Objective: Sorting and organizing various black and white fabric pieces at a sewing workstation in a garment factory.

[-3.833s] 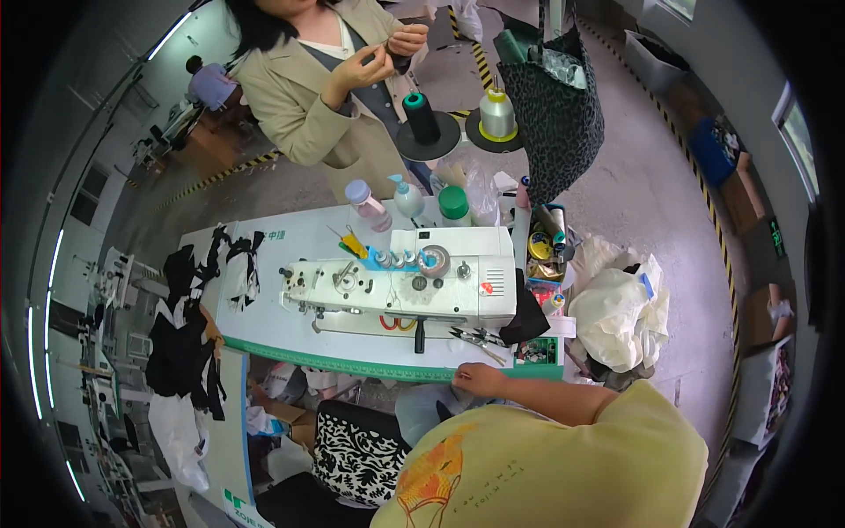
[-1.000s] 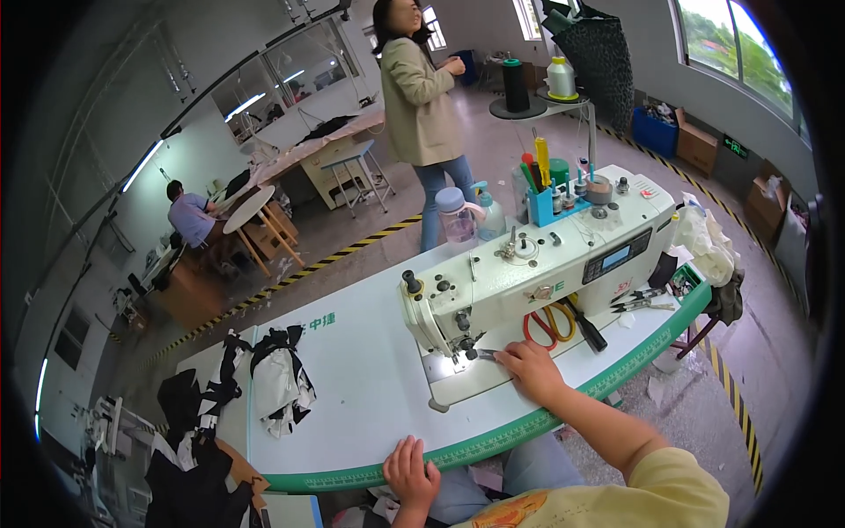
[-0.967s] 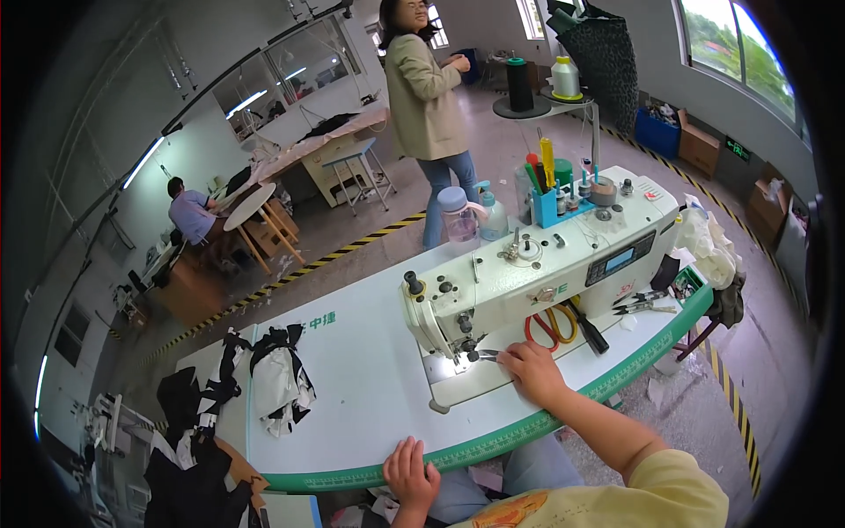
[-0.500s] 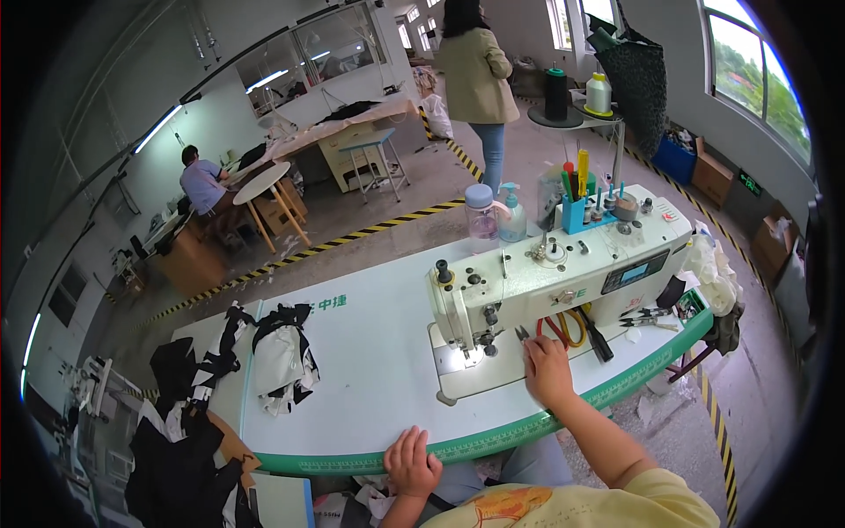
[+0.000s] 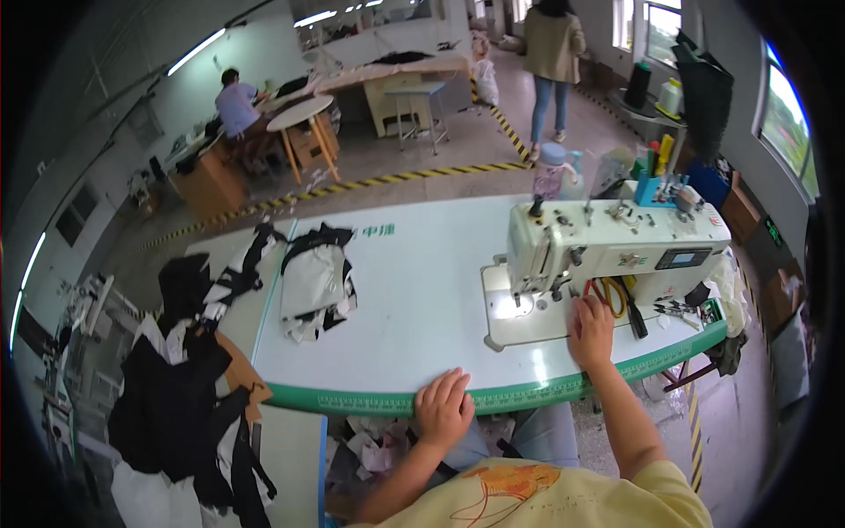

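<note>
With the right hand (image 5: pixel 590 330) flat and empty on the bed of the sewing machine (image 5: pixel 607 255) near the needle, and the left hand (image 5: pixel 443 409) open on the table edge (image 5: pixel 352 400), an unintended start risked a finger.

Long white work table (image 5: pixel 422 290) with green ruler-marked front edge. On it: cream industrial sewing machine (image 5: pixel 607 251) at right; folded black-and-white fabric pieces (image 5: pixel 315 280) at left; scissors and small tools (image 5: pixel 673 308) at far right.
</note>
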{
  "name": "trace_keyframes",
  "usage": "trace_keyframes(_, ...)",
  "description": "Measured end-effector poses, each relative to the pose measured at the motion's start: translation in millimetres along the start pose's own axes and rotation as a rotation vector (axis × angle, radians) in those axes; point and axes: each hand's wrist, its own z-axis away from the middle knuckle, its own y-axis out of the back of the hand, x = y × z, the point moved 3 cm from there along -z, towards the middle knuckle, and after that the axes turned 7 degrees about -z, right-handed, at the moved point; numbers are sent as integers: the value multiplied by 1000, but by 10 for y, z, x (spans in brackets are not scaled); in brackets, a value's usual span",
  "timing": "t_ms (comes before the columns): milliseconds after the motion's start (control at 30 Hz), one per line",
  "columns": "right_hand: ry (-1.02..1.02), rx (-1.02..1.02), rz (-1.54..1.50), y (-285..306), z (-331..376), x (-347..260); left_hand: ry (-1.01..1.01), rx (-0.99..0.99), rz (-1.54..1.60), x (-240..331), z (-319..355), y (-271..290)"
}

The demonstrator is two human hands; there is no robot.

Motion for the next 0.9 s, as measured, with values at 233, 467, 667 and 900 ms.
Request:
trace_keyframes(233,234,-232,-324,-348,100,-968,119,84,289,-551,-279,236)
trace_keyframes(467,330,-405,-442,-726,1,-1619,275,253,-92,-1684,-979,675)
trace_keyframes(667,279,-385,-501,-737,-26,-1566,788,50,-393,-3143,-1684,803)
trace_keyframes(900,235,-357,-524,-754,-32,-1500,691,-19,-361,-3001,-1328,224)
